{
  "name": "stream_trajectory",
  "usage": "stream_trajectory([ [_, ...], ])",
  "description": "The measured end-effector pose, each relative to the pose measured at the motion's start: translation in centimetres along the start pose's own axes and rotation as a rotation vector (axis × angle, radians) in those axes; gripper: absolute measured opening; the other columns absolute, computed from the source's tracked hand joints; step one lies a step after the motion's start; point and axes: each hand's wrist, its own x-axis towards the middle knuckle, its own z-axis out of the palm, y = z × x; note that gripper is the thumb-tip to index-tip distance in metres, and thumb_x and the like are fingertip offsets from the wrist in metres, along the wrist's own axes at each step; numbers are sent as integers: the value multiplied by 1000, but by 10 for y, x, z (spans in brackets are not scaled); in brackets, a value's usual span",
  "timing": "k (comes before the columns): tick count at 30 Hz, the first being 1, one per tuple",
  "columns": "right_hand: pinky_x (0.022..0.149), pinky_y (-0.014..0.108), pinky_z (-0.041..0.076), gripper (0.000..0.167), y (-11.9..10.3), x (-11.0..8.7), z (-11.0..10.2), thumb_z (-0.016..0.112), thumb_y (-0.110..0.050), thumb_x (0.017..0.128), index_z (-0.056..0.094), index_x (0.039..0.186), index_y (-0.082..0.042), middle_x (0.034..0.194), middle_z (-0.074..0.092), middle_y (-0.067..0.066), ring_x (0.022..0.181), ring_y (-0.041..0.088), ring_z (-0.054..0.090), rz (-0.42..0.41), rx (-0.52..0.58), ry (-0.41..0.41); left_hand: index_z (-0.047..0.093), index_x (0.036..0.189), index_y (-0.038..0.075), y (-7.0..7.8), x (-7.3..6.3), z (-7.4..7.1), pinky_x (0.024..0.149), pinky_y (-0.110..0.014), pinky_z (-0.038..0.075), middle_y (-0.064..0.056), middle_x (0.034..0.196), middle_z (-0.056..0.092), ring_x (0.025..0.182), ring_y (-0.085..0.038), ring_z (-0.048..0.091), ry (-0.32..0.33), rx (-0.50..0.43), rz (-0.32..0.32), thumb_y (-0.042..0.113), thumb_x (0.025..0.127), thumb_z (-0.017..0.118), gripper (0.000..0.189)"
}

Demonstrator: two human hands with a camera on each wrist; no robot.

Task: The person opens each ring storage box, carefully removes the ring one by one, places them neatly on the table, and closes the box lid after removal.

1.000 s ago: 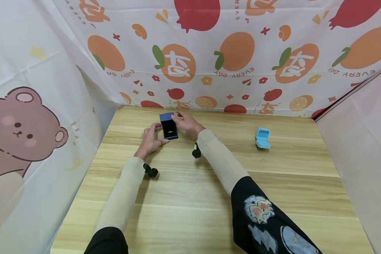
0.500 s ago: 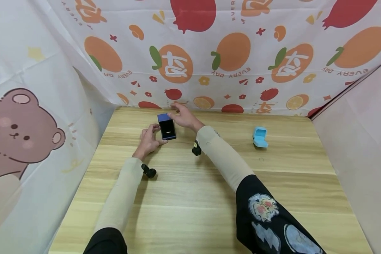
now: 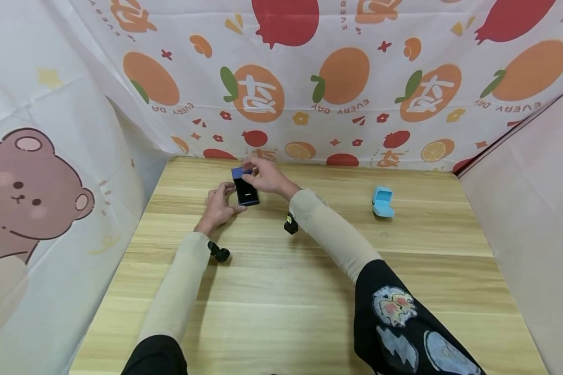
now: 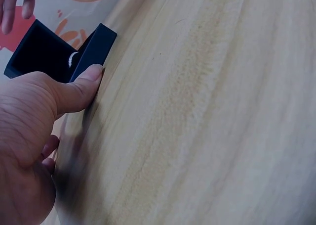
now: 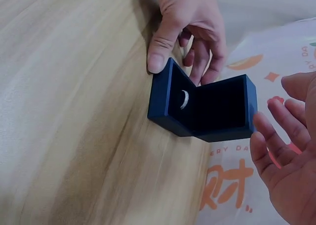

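Observation:
A dark blue ring box stands on the table near its back edge, lid raised, black inside. A ring set with small sparkling stones sits upright in its slot. My left hand holds the base from the left, thumb on the front side and the other fingers bent around behind. My right hand is at the lid, fingers loosely spread and slightly bent; in the right wrist view its fingertips are right beside the lid's edge, and contact is hard to tell.
To the right on the wooden table stands a light blue ring box with its lid up. A faint small round outline lies in front of it. A fruit-print curtain hangs directly behind the table.
My right hand first left the lid, lifting up and away, then came back left and lower over the lid. The left hand kept holding the base. The view shifted slightly.

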Motion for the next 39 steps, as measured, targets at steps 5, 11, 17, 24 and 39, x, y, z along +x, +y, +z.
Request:
stream_trajectory([
  [5,97,32,53,33,2,-2,5,61,-20,102,62,130,-4,127,69,12,111,22,65,-31,24,-30,37,148,9,-1,0,-1,115,-58,15,-15,156,50,138,-39,27,-4,1,-5,24,86,83,79],
  [11,96,30,54,32,7,-5,10,61,-16,101,63,129,-1,124,70,12,112,22,66,-29,30,-64,37,149,8,-1,-1,-1,114,-58,16,-16,155,50,137,-39,28,-4,7,1,24,86,82,79],
  [17,96,31,54,28,13,-10,15,61,-12,100,64,125,2,120,70,14,111,24,67,-11,13,-90,37,149,8,-1,-1,0,116,-59,15,-16,155,50,138,-39,27,-2,3,1,24,86,83,80],
  [24,97,33,54,29,24,-11,22,62,-12,100,64,126,1,122,70,14,110,25,67,18,-31,-129,38,149,11,-2,-1,1,116,-59,17,-12,156,50,140,-37,27,-4,12,-1,26,87,82,78],
  [39,97,35,52,26,41,-10,34,61,-16,101,69,123,-6,127,66,10,106,19,62,51,-130,-110,38,148,9,-1,-1,0,117,-59,15,-14,155,51,140,-39,27,7,29,6,26,87,82,77],
])
